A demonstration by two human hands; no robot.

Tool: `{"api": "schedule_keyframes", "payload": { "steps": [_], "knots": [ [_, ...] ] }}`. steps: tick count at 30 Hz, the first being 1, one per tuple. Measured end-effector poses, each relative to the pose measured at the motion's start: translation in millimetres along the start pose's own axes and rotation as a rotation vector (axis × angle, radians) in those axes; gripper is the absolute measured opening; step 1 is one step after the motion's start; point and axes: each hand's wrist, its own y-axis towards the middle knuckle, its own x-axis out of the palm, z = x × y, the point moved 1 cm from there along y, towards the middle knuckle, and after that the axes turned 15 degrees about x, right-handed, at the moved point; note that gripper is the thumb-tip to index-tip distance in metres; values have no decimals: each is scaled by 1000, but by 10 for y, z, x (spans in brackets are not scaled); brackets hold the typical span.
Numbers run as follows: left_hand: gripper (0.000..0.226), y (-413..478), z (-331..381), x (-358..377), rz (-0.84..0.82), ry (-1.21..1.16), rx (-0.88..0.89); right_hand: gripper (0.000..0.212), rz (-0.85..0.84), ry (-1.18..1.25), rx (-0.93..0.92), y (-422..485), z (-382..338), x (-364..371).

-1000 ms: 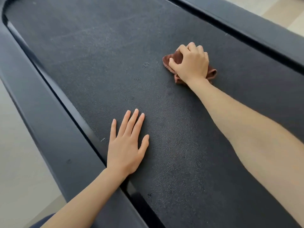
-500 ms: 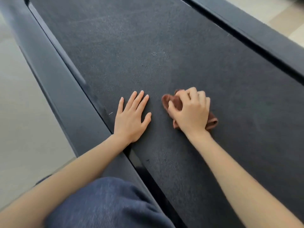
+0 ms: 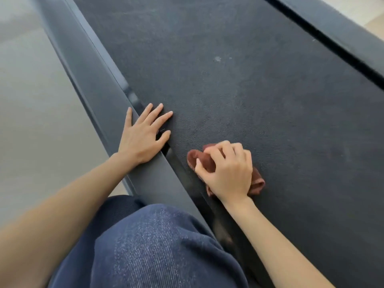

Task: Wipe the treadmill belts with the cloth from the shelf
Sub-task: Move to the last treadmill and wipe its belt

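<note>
Gripping the bunched cloth in curled fingers, the right hand presses it on the belt near centre, likely for scrubbing. At its 10 o'clock, the left hand lies flat and empty, bracing on the rail.

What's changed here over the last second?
The right hand dragged the brown cloth back along the belt toward the person. The left hand slid sideways, its palm now on the side rail. Unchanged: right hand grips the cloth, left hand lies flat.

2 hands, 1 cloth, 1 belt
</note>
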Motion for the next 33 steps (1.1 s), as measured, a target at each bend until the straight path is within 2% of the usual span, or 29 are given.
{"api": "schedule_keyframes", "payload": {
  "steps": [7,10,14,18,21,25,27,29,31,33],
  "knots": [
    [58,5,7,-23,-8,13,-6,27,22,-84,63,867,-345,525],
    [58,16,29,-42,-9,2,-9,28,-19,-72,11,878,-316,475],
    [59,13,27,-39,-4,1,-17,25,-149,39,-99,326,-15,48],
    [59,-2,28,-4,8,18,-20,20,-115,84,-96,-514,398,-434],
    [60,-8,44,-24,-19,39,-21,19,-87,61,-64,-766,486,-518],
    [54,1,-67,-125,-68,-77,57,17,-46,45,-36,-553,269,-363],
    [51,-12,-308,-223,-19,-103,80,18,-47,53,-63,-336,89,-202],
    [47,-22,-669,-320,6,-57,13,20,-49,42,-77,-69,-136,15],
    [44,-51,-995,-364,-45,-29,-62,23,-53,25,-88,218,-393,259],
    [45,-70,-1128,-328,-69,2,-37,25,-42,-8,-72,491,-626,496]
  ]
}}
